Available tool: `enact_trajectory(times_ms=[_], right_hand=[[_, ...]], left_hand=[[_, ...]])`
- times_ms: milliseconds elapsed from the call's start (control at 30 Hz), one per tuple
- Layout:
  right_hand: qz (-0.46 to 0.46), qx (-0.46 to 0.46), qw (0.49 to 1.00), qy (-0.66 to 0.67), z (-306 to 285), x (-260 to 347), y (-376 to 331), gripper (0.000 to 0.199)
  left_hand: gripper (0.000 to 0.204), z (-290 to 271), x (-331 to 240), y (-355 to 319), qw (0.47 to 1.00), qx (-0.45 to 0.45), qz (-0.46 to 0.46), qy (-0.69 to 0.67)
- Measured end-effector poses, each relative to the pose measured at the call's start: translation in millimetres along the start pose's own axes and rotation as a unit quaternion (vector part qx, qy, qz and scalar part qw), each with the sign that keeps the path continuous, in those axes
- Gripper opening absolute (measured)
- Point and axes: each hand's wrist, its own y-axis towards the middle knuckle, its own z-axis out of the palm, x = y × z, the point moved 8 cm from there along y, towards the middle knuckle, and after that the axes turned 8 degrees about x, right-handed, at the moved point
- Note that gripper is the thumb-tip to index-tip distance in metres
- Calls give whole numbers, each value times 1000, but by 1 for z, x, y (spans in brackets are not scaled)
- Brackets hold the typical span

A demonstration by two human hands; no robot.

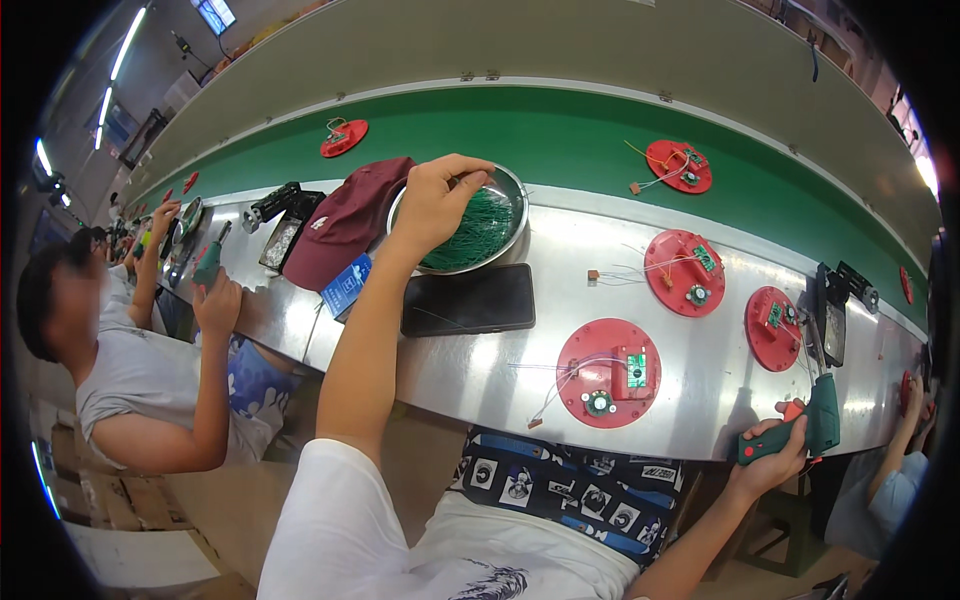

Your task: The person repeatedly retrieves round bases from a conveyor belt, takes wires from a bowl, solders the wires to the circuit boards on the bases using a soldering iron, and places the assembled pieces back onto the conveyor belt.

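Green wires [478, 232] in the steel bowl [516, 196] at twelve o'clock are pinched by the left hand [432, 203]; the green screwdriver [810, 425] is gripped by the right hand [772, 462] — strands could be snagged and spilled onto the table [480, 365].

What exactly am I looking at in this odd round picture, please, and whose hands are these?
It is one view from a fisheye camera on a person's head, looking down at a steel workbench beside a green conveyor belt. The left hand reaches into a metal bowl of green wires. The right hand grips a green electric screwdriver. In front lies a red disc with a small circuit board; similar discs, a dark phone and a maroon cap lie nearby. Other people work alongside.
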Motion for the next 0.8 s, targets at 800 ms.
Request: enact_trajectory(times_ms=[800], right_hand=[[-14, 200, 973, 115, 10, 7, -11, 39]], left_hand=[[5, 71, -155, -83, 999, -15, 50, 14]])
